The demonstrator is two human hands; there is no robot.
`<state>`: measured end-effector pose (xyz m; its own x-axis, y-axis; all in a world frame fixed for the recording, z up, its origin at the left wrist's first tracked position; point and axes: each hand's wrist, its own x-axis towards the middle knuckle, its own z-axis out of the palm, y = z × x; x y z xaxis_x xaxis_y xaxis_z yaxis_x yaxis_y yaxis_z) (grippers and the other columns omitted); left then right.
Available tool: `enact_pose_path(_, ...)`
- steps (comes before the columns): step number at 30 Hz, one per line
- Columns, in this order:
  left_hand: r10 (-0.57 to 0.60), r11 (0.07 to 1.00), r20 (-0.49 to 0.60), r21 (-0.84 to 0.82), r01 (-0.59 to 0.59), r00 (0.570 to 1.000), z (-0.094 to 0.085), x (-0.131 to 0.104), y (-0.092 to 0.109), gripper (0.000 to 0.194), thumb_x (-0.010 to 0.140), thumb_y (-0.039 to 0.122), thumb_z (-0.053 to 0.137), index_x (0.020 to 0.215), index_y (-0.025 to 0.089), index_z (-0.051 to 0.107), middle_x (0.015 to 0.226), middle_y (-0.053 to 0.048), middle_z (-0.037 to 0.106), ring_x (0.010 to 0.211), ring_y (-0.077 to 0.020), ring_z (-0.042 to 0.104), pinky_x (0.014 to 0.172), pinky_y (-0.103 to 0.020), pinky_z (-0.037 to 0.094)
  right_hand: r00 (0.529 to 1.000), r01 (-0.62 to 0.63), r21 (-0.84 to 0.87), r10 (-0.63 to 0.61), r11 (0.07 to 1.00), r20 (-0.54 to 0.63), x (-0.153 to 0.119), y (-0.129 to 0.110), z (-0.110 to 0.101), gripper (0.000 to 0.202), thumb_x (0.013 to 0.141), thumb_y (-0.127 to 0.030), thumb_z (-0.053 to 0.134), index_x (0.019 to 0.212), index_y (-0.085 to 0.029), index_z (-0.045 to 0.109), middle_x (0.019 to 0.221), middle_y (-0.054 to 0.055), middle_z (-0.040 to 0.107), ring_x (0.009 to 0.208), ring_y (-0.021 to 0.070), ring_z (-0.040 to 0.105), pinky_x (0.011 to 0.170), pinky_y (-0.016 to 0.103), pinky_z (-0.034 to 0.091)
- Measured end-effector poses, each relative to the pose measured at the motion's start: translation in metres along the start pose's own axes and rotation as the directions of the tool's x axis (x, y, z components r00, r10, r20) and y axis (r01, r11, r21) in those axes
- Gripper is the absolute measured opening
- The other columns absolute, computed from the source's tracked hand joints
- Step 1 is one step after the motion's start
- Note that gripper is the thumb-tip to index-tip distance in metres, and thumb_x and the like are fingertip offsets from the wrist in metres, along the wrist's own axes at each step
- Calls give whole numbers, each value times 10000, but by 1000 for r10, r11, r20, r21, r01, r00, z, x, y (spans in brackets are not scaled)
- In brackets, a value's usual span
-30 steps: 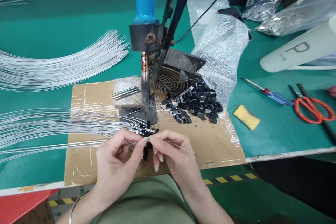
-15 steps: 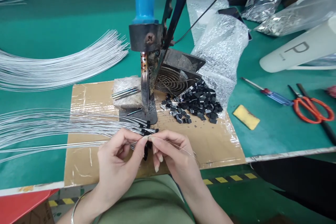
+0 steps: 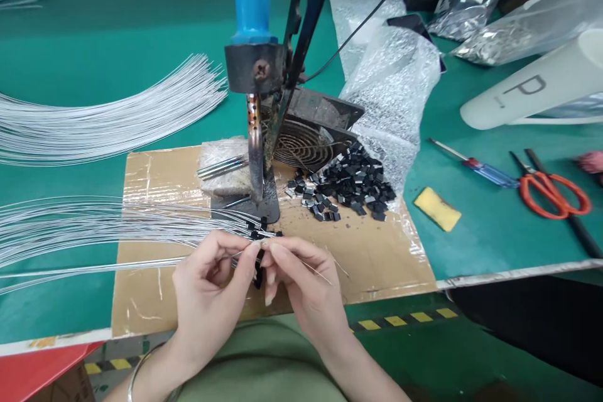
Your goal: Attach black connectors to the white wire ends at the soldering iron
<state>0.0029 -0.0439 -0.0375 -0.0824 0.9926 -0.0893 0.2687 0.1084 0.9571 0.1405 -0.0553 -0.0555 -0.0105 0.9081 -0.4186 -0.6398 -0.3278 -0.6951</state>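
Silvery thin wire (image 3: 316, 272), one length: pinched between thumb and forefinger of the left hand (image 3: 211, 295) and likewise of the right hand (image 3: 306, 279), the fingertips held close together; part of it is seen over the right hand, while the gripped portion is mostly hidden by the fingers. Black-tabbed wires (image 3: 221, 226), one bundle: laid just beyond the left hand, their dark ends partly covered by the fingertips. Cardboard (image 3: 386, 267), one sheet: spread beneath both hands on the green surface (image 3: 70, 56). Soldering iron (image 3: 255, 163), blue-handled: mounted tip down, beyond the fingertips and apart from them. Black tabs (image 3: 360, 179), one heap: piled beyond the right hand, near the fan (image 3: 306, 141). Yellow sponge (image 3: 437, 208), screwdriver (image 3: 492, 173), orange-handled scissors (image 3: 541, 183): set at far right, off the cardboard.
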Motion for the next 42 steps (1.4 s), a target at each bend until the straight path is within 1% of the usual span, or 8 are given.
enact_pose_path(3,-43,999,-4,-3,43,999,-3,4,3,59,931,215,760,874,209,747,714,28,699,571,-70,550,526,-145,425,968,211,-285,-239,935,-69,1,-15,-24,159,956,-387,780,996,-281,891,833,39,817,592,136,711,519,242,632)
enact_pose_path(7,-72,997,33,-15,73,997,-7,6,4,24,936,240,764,922,220,769,746,22,704,596,-74,558,546,-147,435,721,326,-822,-685,467,-103,8,-39,-65,126,912,-253,818,1030,-253,862,907,35,796,689,154,700,642,285,623)
enact_pose_path(13,-41,999,60,13,40,997,-10,6,6,72,944,235,753,874,238,772,755,28,705,603,-76,539,549,-164,420,704,256,-952,-643,-167,302,19,-52,-91,109,919,-220,793,1010,-159,796,790,21,705,619,150,622,585,289,559)
enact_pose_path(23,-29,998,39,51,27,999,-10,9,8,77,931,223,755,861,251,768,746,44,717,608,-73,566,564,-156,436,660,225,-887,-607,-403,443,9,-61,-85,115,995,-200,682,945,-144,769,799,42,784,617,154,740,628,263,610)
enact_pose_path(27,-47,996,33,71,45,998,-12,9,7,63,923,238,765,861,249,769,746,44,722,595,-74,568,549,-165,426,677,245,-927,-635,-284,373,5,-63,-84,102,988,-200,702,932,-177,785,885,56,833,684,178,781,688,284,643)
enact_pose_path(31,-71,996,35,52,69,997,-11,9,14,69,900,246,777,831,239,774,728,36,722,608,-91,591,574,-180,455,737,324,-908,-673,265,66,1,-52,-67,78,934,-180,776,955,-242,819,838,1,831,585,141,742,595,246,641)
enact_pose_path(35,-187,981,8,52,186,982,-8,9,26,88,872,270,790,800,222,772,780,10,757,690,-127,655,627,-199,500,884,350,-604,-465,716,-40,-1,-35,-35,134,910,-146,791,957,-258,849,729,-23,798,547,126,728,539,210,638)
enact_pose_path(42,-205,972,132,-89,218,970,-11,14,31,105,863,235,813,764,221,781,903,-37,809,809,-173,742,790,-237,592,949,280,-454,-316,846,-4,2,-18,-5,63,941,-259,791,946,-241,852,704,-6,761,523,125,693,513,215,619)
